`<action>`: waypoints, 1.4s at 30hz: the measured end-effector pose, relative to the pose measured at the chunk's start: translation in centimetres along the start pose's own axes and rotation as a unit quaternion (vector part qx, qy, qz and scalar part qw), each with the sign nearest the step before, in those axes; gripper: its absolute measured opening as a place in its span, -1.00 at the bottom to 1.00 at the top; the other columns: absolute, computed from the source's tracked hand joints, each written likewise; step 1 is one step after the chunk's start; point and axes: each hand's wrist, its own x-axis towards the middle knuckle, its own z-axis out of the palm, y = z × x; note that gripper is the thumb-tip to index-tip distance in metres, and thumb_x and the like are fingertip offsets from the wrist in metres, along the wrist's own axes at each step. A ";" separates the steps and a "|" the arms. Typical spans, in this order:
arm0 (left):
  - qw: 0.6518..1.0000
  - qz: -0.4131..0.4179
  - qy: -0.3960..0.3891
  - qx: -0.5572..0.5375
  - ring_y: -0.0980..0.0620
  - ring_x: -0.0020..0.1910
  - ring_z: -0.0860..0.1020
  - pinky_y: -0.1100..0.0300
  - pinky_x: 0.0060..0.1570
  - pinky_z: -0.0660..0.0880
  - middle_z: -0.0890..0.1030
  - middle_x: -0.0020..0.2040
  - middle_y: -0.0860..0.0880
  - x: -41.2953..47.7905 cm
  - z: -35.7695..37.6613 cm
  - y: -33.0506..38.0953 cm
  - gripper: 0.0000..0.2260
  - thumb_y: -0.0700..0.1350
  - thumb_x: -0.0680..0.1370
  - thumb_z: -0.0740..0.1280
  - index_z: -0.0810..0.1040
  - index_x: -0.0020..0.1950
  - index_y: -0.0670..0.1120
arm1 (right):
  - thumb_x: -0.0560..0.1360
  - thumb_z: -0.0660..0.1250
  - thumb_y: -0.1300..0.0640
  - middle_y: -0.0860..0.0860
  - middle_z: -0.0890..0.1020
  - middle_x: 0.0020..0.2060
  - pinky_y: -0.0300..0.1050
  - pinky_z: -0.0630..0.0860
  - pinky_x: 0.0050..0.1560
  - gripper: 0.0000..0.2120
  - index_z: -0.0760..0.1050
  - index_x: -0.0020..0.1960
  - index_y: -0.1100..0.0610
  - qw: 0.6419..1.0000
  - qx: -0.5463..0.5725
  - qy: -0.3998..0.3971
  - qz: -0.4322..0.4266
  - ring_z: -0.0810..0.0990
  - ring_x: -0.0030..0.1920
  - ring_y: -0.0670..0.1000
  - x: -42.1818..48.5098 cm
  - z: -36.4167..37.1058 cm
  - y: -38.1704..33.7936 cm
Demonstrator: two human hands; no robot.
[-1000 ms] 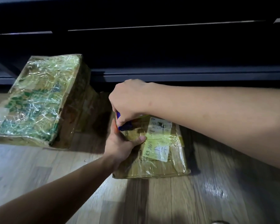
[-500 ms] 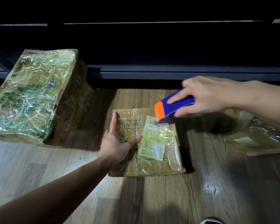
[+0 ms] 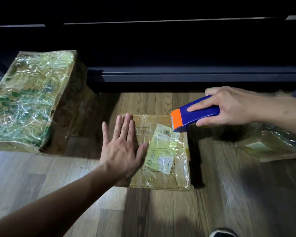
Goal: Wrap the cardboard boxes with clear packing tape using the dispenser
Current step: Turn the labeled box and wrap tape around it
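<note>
Down on the wooden floor (image 3: 161, 211), I've got the big wrapped box (image 3: 29, 100) off to the left and the small flat box (image 3: 162, 175) dead centre, already glossy with tape. The left hand (image 3: 121, 147) lies flat on its left half, fingers straight, pressing it down. The right hand (image 3: 229, 106) grips the blue dispenser (image 3: 195, 113), its orange blade end just over the box's far right corner, above the upper label (image 3: 162, 135). I can't make out a tape strand. My call is to keep that palm firm so the box can't skid, seat the blade end on the surface, then pull one steady line with the tape taut. A second back the dispenser was at the far left corner. Now it's over on the right, and the left hand has gone from cupping the edge to lying flat on top.
</note>
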 end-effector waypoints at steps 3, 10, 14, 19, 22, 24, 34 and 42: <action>0.994 0.033 -0.062 0.080 -0.21 0.60 -0.44 -0.30 0.55 -0.33 -0.37 0.62 -0.27 0.9 -1.0 0.4 -0.03 0.50 0.52 -0.42 -0.30 0.62 -0.26 | 0.28 0.07 -0.57 -0.13 0.42 -0.13 -0.21 0.32 -0.26 -0.31 0.36 0.39 -0.45 1.000 -0.005 0.004 0.004 0.46 -0.23 -0.09 0.3 -0.1 -0.2; 0.980 0.169 -0.092 0.046 -0.27 0.57 -0.49 -0.33 0.57 -0.26 -0.48 0.60 -0.20 2.8 -0.9 4.8 0.03 0.59 0.48 -0.30 -0.40 0.61 -0.19 | 0.27 0.07 -0.57 -0.15 0.41 -0.13 -0.23 0.29 -0.26 -0.27 0.38 0.40 -0.41 1.000 -0.013 0.020 0.010 0.44 -0.20 -0.12 0.2 0.1 -0.4; 0.980 0.167 -0.092 0.056 -0.24 0.56 -0.52 -0.49 0.47 -0.28 -0.51 0.60 -0.10 3.5 -0.6 5.8 0.03 0.62 0.45 -0.28 -0.42 0.63 -0.10 | 0.29 0.15 -0.54 -0.14 0.42 -0.13 -0.25 0.25 -0.27 -0.33 0.41 0.37 -0.42 0.999 -0.025 0.024 0.012 0.43 -0.22 -0.13 0.4 -0.4 -1.1; 0.982 0.158 -0.094 0.039 -0.17 0.55 -0.55 -0.55 0.42 -0.29 -0.57 0.57 -0.03 3.5 -0.5 5.5 0.02 0.65 0.43 -0.27 -0.45 0.61 -0.02 | 0.32 0.21 -0.49 -0.16 0.40 -0.13 -0.26 0.23 -0.27 -0.37 0.39 0.39 -0.42 0.999 -0.028 0.014 0.022 0.41 -0.21 -0.17 -0.2 -0.6 -1.2; 0.983 0.154 -0.091 0.036 -0.15 0.55 -0.55 -0.56 0.41 -0.29 -0.58 0.57 -0.01 3.5 -0.6 5.5 0.03 0.66 0.42 -0.26 -0.47 0.61 -0.01 | 0.29 0.19 -0.54 -0.17 0.40 -0.15 -0.25 0.24 -0.27 -0.35 0.37 0.37 -0.47 0.999 0.007 0.012 0.038 0.42 -0.22 -0.18 -1.6 -0.3 -0.5; 0.983 0.153 -0.091 0.033 -0.14 0.55 -0.55 -0.57 0.41 -0.29 -0.58 0.57 0.00 3.4 -0.7 5.4 0.04 0.66 0.42 -0.26 -0.47 0.61 -0.02 | 0.26 0.18 -0.55 -0.16 0.42 -0.17 -0.20 0.27 -0.26 -0.36 0.39 0.33 -0.49 0.998 0.031 0.012 0.048 0.44 -0.22 -0.17 -2.8 -0.4 0.4; 0.986 0.144 -0.081 0.014 -0.15 0.61 -0.44 -0.60 0.42 -0.20 -0.45 0.63 0.01 3.7 -1.1 5.6 0.07 0.69 0.39 -0.22 -0.37 0.66 0.00 | 0.26 0.23 -0.52 -0.15 0.47 -0.16 -0.21 0.27 -0.28 -0.40 0.39 0.30 -0.51 0.996 0.032 -0.009 0.083 0.47 -0.17 -0.16 -4.9 -0.4 2.9; 0.985 0.148 -0.074 0.040 -0.31 0.65 -0.05 -0.66 0.36 -0.22 -0.01 0.66 -0.17 5.3 -3.2 10.0 -0.03 0.64 0.43 -0.19 -0.28 0.68 0.12 | 0.27 0.24 -0.49 -0.26 0.41 -0.22 -0.21 0.32 -0.19 -0.40 0.49 0.30 -0.42 0.997 -0.051 -0.020 0.061 0.41 -0.21 -0.23 -2.2 -1.4 1.5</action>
